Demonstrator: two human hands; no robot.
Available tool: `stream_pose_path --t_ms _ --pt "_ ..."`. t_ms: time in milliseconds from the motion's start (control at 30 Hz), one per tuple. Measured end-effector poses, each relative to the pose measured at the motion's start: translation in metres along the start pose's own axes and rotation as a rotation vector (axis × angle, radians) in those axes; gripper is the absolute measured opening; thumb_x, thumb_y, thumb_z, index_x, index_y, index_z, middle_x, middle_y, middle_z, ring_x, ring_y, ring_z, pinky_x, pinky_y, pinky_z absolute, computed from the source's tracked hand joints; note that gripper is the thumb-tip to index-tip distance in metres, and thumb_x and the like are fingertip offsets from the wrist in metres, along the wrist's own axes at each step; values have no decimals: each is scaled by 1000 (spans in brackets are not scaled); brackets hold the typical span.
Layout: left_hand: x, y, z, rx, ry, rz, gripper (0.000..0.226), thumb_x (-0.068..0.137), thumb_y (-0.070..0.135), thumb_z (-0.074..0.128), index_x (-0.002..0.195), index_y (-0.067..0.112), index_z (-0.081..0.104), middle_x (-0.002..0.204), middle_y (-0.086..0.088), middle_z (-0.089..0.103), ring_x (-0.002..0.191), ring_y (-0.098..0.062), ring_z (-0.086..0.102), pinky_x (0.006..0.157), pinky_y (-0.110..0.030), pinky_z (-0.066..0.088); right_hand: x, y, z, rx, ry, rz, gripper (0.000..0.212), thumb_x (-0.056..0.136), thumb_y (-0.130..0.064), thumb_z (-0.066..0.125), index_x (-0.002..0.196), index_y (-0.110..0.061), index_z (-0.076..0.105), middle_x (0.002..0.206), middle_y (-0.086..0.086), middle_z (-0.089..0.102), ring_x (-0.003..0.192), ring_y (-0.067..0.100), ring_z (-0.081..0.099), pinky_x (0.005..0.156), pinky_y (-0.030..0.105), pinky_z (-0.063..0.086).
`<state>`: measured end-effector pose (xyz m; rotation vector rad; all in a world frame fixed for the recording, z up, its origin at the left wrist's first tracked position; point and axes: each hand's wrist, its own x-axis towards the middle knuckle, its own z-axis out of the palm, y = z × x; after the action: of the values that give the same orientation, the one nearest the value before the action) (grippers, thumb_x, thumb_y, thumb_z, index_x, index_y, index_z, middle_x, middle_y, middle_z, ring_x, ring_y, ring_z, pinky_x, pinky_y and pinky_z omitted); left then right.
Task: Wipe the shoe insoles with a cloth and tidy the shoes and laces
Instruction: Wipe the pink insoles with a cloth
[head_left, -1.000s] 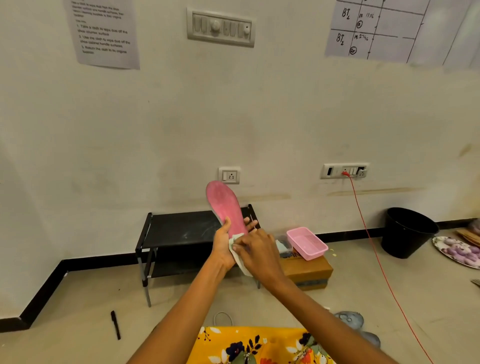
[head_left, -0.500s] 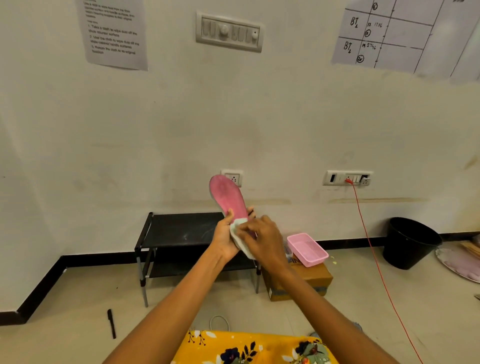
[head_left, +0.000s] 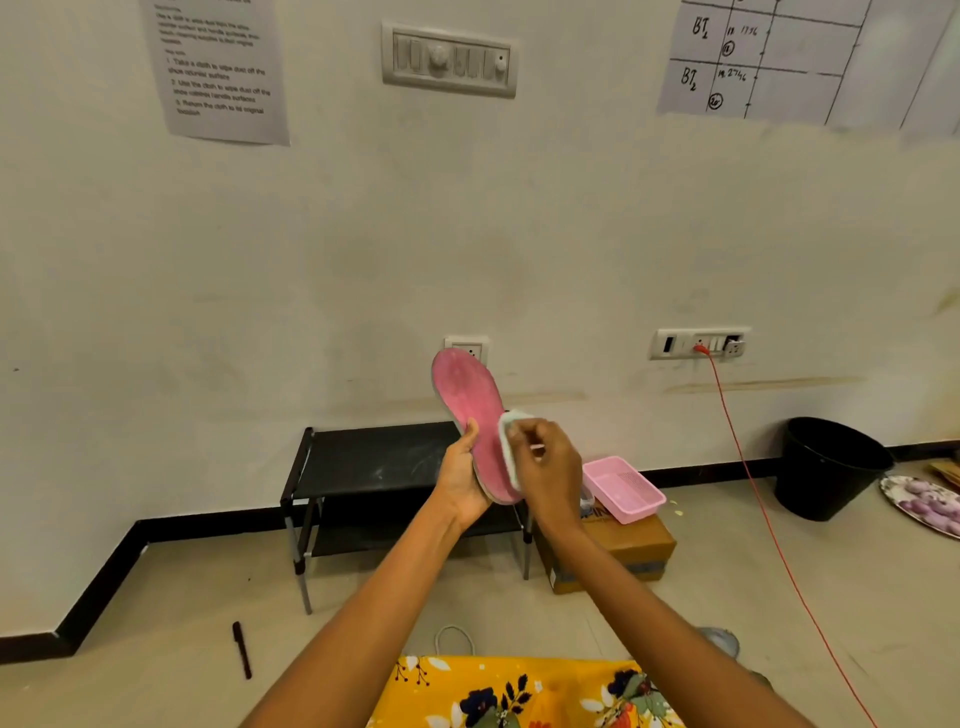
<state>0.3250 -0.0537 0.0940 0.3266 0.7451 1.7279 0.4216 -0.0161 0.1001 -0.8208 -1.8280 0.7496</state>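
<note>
L hand (head_left: 460, 480) grips the insole (head_left: 475, 415) at its heel end, long axis running up-left twd wall, R hand (head_left: 545, 467) pinches cloth (head_left: 511, 447) on its right edge, so next wipe goes up

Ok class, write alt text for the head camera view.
The left hand holds a pink insole upright while the right hand presses a pale cloth against it. Behind stand a black rack and pink basket.
</note>
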Motion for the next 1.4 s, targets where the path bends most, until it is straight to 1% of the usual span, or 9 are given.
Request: stream_pose_path --t_ms 233,400,600,733,833,967,1100,1200,1400 --pt "-6 -15 11 62 -10 6 39 96 40 42 113 12 62 93 -11 71 96 -25 63 82 -36 52 12 -7 17 -147 -43 86 23 98 -20 41 110 -6 55 106 9 51 90 19 56 76 24 45" --pt "-3 1 -8 -121 24 16 75 85 67 40 118 3 57 111 -21 63 106 -33 58 97 -46 43 -13 10 13 -128 -224 -94 21 97 -20 45 104 -6 58 102 7 55 88 16 55 74 23 42" --pt "-3 -10 -7 -119 65 17 80 81 73 39 115 3 56 102 -18 64 98 -31 61 88 -45 49 -1 6 1 -322 -205 -153 22 89 -37 56 97 -25 73 100 -3 69 98 13 53 86 32 41" --pt "-4 -14 -12 -185 39 1 86 73 79 42 109 3 58 87 -15 68 85 -29 67 76 -42 57 -24 -13 3 -383 -341 -274 52 88 -50 33 97 -16 72 104 4 67 104 20 52 94 36 37" --pt "-7 -22 -7 -117 75 14 92 71 82 38 119 6 56 92 -18 69 94 -32 64 75 -44 54 -9 1 0 -525 -230 -308 38 94 -46 40 96 -22 69 97 0 67 96 19 53 85 34 37" --pt "-8 -27 3 -30 64 12 91 74 83 30 121 11 58 104 -18 67 103 -33 62 79 -44 53 7 9 4 -535 -107 -101 31 96 -39 43 97 -20 68 95 -1 67 93 16 48 84 33 36" --pt "-6 -24 -10 -124 44 -8 96 73 83 35 127 6 55 121 -16 60 111 -32 58 97 -46 48 -25 -2 9 -385 -228 -198 37 93 -41 41 95 -15 68 100 6 63 94 19 51 89 37 44" --pt "-8 -26 -11 -123 22 -17 85 81 77 32 119 7 60 115 -16 64 109 -31 57 99 -48 43 -22 4 1 -529 -282 -377 31 91 -37 46 94 -15 68 99 6 67 98 25 57 86 33 38" --pt "-12 -28 0 -39 58 17 55 92 56 39 114 10 61 93 -17 69 95 -31 62 87 -46 49 19 15 -4 -502 -184 -124 27 92 -36 54 91 -14 68 91 4 67 83 23 60 70 28 39"
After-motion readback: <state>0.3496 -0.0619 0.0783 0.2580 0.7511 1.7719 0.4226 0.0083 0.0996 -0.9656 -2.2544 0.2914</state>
